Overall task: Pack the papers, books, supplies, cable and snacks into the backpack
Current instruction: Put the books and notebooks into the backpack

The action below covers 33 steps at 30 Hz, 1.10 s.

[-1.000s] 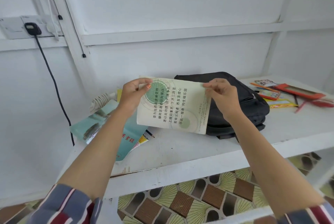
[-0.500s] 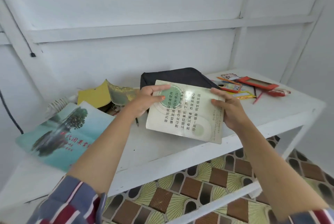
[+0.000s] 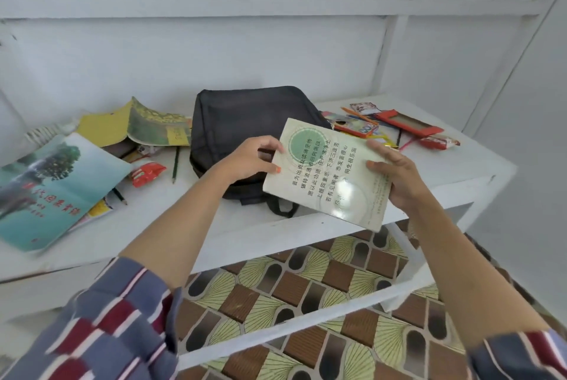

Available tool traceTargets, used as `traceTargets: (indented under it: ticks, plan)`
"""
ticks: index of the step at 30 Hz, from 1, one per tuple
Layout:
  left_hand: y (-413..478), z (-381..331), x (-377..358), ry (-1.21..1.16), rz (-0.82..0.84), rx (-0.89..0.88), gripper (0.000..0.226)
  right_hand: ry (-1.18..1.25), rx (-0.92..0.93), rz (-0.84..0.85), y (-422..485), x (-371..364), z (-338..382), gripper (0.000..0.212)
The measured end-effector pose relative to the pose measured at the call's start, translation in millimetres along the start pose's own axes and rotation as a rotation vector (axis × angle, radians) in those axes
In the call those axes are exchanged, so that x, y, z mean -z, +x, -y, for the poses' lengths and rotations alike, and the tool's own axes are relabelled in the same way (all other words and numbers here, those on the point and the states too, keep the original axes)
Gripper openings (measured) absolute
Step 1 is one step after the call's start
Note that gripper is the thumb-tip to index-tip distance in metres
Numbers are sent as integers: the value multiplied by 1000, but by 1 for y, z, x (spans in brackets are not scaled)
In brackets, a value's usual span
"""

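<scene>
A cream booklet point(image 3: 325, 174) with a green circle and printed characters is tilted in the air over the table's front edge, partly over the black backpack point(image 3: 242, 124). My left hand point(image 3: 251, 158) pinches its left edge and my right hand point(image 3: 395, 180) grips its right edge. The backpack lies flat and closed on the white table point(image 3: 190, 226). To the left lie a teal book point(image 3: 49, 192), a yellow book point(image 3: 135, 128), a red snack packet point(image 3: 147, 172) and pencils point(image 3: 175, 164). Supplies lie at the right: an orange case point(image 3: 408, 126) and a red snack point(image 3: 438, 143).
A white coiled cable point(image 3: 46, 134) rests at the far left by the wall. White wall panels stand behind the table and to the right. Below the table a lower white rail crosses a patterned brown and green floor point(image 3: 306, 287).
The view swung to the right and down. Both hands carried the booklet rightward and lower, from in front of the backpack to over its right front corner.
</scene>
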<state>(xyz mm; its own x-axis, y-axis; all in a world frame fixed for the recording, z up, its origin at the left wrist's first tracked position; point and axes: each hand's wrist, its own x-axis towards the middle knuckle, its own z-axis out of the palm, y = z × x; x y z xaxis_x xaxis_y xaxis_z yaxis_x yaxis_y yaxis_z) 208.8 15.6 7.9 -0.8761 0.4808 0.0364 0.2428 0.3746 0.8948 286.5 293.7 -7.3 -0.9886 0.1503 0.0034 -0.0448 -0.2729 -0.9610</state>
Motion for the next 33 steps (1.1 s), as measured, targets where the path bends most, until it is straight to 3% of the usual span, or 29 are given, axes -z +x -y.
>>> traceTargets:
  ticks: [5, 10, 18, 25, 29, 33]
  plan:
    - [5, 16, -6, 475, 67, -80, 27, 77, -45, -121, 4, 31, -3, 39]
    - [14, 17, 2, 528, 146, -34, 24, 100, -111, -121, 1, 45, -2, 49]
    - [31, -1, 27, 557, -364, -238, 22, 54, -202, -41, 11, 41, 0, 47]
    - [50, 11, 28, 763, -599, -418, 19, 56, -243, 10, 30, 32, -9, 46]
    - [65, 24, 34, 916, -498, -554, 29, 73, -245, 19, 47, 25, -13, 46]
    - [65, 35, 39, 837, -336, -426, 33, 101, -247, -8, 60, 20, -17, 46]
